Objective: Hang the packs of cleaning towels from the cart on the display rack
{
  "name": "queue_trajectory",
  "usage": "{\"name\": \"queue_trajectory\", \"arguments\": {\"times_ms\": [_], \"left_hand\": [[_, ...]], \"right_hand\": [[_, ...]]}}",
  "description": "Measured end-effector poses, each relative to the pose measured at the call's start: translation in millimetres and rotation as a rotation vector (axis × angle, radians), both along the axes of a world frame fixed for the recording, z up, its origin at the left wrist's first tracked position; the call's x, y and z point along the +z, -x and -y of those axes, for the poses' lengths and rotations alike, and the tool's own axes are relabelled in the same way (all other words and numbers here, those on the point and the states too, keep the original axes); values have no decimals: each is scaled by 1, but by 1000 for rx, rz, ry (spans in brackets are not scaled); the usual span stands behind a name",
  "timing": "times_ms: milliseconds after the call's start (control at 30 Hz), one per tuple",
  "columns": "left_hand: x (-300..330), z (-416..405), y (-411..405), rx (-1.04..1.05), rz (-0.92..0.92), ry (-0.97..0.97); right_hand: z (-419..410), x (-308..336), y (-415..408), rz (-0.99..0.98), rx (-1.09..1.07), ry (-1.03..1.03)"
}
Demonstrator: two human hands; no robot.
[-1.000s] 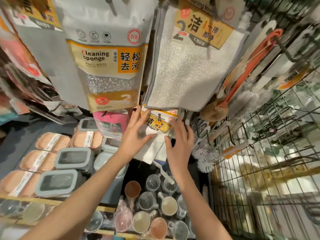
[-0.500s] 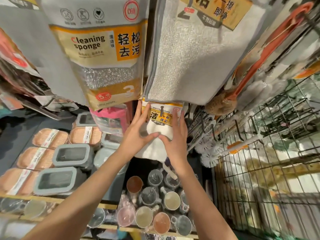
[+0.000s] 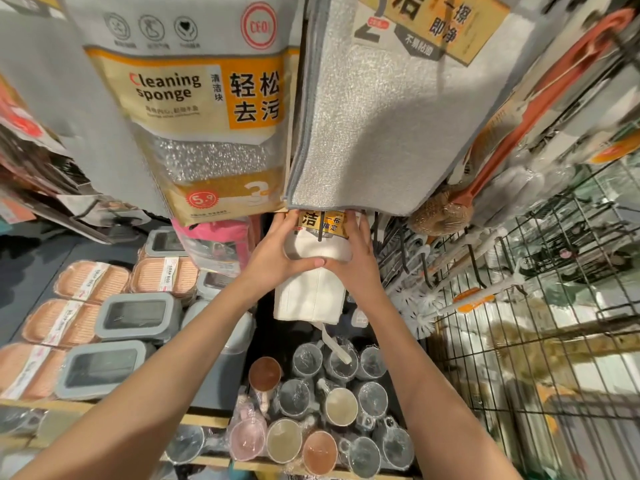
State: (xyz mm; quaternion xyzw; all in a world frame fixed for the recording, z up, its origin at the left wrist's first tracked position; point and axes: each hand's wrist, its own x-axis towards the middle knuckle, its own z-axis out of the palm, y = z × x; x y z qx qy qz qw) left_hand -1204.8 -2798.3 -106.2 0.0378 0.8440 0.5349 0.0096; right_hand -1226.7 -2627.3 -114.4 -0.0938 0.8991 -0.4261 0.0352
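Under the grey towels (image 3: 363,126), left hand (image 3: 273,258) and right hand (image 3: 356,261) now clasp the white towel pack (image 3: 311,289), thumbs touching, pushed further onto its hook (image 3: 320,226).

Left hand (image 3: 277,254) and right hand (image 3: 356,258) raised, thumbs touching.

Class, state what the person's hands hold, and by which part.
Both the left hand and right hand grip the white towel pack at its upper sides, beside the label.

We have one wide-angle view from the head, looking forward and down, close to the hanging goods in the upper frame; shelves of cups (image 3: 341,406) fill the lower centre, forearms entering from below.
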Motion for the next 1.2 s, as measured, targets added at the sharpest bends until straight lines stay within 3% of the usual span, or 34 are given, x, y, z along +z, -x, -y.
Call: {"name": "queue_trajectory", "arguments": {"times_ms": [567, 867, 1067, 1200], "left_hand": [[6, 3, 16, 26, 74, -14], [22, 2, -5, 9, 234, 24], [41, 2, -30, -41, 301, -73], [62, 9, -51, -51, 261, -101]], "right_hand": [[0, -6, 21, 56, -26, 9], [-13, 24, -10, 132, 102, -207], [-33, 43, -50, 194, 87, -14], [-35, 69, -75, 176, 54, -41]]}}
